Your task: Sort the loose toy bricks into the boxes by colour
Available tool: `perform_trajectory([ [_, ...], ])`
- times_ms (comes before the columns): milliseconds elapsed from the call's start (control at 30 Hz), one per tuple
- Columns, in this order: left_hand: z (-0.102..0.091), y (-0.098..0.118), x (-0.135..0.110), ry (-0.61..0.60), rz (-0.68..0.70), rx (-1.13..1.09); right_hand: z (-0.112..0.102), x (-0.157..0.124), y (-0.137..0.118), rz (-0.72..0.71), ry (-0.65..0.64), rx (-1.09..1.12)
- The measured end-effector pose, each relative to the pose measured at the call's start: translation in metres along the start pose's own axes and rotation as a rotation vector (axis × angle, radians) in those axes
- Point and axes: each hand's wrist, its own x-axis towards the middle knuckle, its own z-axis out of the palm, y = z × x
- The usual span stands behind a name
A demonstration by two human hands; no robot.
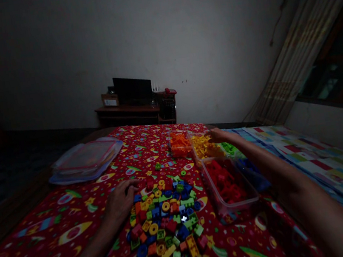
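Observation:
A heap of small plastic building pieces (167,219) in red, yellow, blue, green and orange lies on a red patterned cloth (61,231). My left hand (120,198) rests at the heap's left edge, fingers curled onto the pieces. My right hand (217,135) reaches far across to the clear tub of yellow pieces (205,147); its fingers are over the tub and I cannot see what, if anything, they hold. Beside it stand clear tubs of orange pieces (179,144), green pieces (231,149), red pieces (228,184) and blue pieces (254,174).
Stacked clear lids (87,158) lie at the cloth's far left. A checked cloth (325,165) covers the surface to the right. A low wooden stand with a dark screen (135,101) sits against the far wall. The room is dim.

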Motion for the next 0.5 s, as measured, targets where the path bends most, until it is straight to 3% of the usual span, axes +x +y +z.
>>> perform_trajectory([
  [100, 0.001, 0.000, 0.000, 0.001, 0.009, 0.008, -0.001, -0.014, 0.000, 0.005, -0.207, 0.031],
  [167, 0.002, -0.002, 0.000, -0.004, 0.021, 0.015, 0.005, -0.019, -0.003, 0.008, -0.248, 0.040],
  [333, 0.003, -0.005, 0.001, -0.015, 0.038, 0.050, 0.018, -0.009, -0.013, 0.016, -0.014, 0.024],
  [500, 0.002, -0.005, 0.001, -0.019, 0.040, 0.054, 0.016, 0.001, -0.017, 0.012, 0.127, 0.064],
])
